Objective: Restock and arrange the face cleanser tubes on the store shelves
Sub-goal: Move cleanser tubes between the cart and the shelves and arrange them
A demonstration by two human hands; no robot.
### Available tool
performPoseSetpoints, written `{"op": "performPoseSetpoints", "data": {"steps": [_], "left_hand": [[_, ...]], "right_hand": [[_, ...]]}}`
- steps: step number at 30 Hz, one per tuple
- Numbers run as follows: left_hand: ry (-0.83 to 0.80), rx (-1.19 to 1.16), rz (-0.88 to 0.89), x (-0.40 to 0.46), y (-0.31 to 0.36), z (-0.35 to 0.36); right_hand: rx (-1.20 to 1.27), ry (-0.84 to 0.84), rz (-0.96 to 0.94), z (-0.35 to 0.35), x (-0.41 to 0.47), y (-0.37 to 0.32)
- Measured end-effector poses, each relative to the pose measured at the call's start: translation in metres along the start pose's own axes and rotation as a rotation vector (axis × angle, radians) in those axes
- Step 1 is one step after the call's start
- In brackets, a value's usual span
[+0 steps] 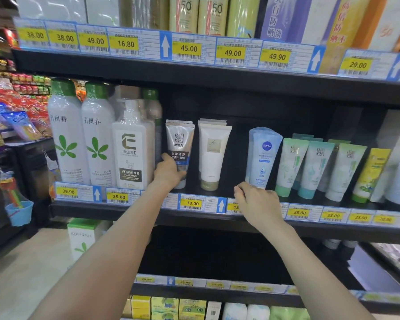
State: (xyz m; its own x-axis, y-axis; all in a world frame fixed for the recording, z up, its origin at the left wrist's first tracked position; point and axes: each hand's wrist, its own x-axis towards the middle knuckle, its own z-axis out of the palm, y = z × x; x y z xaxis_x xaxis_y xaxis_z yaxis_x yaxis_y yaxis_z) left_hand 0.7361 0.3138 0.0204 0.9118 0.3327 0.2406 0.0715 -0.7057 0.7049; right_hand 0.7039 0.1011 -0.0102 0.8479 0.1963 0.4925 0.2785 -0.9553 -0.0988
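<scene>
On the middle shelf [116, 210] stand cleanser tubes, cap down. My left hand [168, 173] grips the lower part of the grey MEN tube [179, 144], thumb up along its left side. To its right stands a white tube with a gold cap [213, 153]. A gap follows, then a blue Nivea tube [262, 155] and several green tubes [291, 165] and a yellow one [371, 174]. My right hand [255, 199] hovers at the shelf edge just left of the Nivea tube's base, fingers loosely curled, holding nothing.
Tall white bottles with green caps [65, 135] and a Vitamin E pump bottle [131, 148] stand left of the MEN tube. Price tags line each shelf edge. The shelf above holds boxes and cans; lower shelves hold small boxes. A snack aisle lies to the left.
</scene>
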Motion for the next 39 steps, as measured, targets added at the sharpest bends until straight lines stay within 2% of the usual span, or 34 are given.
{"op": "performPoseSetpoints", "data": {"steps": [6, 9, 13, 18, 22, 28, 34, 39], "left_hand": [[-0.007, 0.072, 0.0, -0.006, 0.001, -0.003], [0.048, 0.171, 0.029, -0.017, 0.003, -0.006], [0.166, 0.367, 0.177, -0.035, 0.005, -0.012], [0.208, 0.601, 0.426, -0.062, 0.022, -0.013], [0.112, 0.7, 0.599, -0.078, 0.051, 0.007], [0.047, 0.677, 0.806, -0.11, 0.113, 0.069], [-0.084, 0.548, 1.02, -0.166, 0.183, 0.153], [-0.224, 0.454, 1.192, -0.233, 0.237, 0.227]], "right_hand": [[0.04, -0.014, 0.013, -0.004, 0.0, -0.002], [0.065, -0.01, 0.022, -0.005, 0.0, -0.002], [0.145, -0.034, 0.061, -0.01, 0.004, -0.002], [0.078, 0.058, 0.098, -0.027, -0.003, 0.012], [-0.02, 0.099, 0.121, -0.041, -0.021, 0.041], [-0.19, 0.087, 0.224, -0.073, -0.067, 0.11], [-0.328, 0.068, 0.436, -0.103, -0.143, 0.195], [-0.397, -0.034, 0.641, -0.124, -0.22, 0.268]]}}
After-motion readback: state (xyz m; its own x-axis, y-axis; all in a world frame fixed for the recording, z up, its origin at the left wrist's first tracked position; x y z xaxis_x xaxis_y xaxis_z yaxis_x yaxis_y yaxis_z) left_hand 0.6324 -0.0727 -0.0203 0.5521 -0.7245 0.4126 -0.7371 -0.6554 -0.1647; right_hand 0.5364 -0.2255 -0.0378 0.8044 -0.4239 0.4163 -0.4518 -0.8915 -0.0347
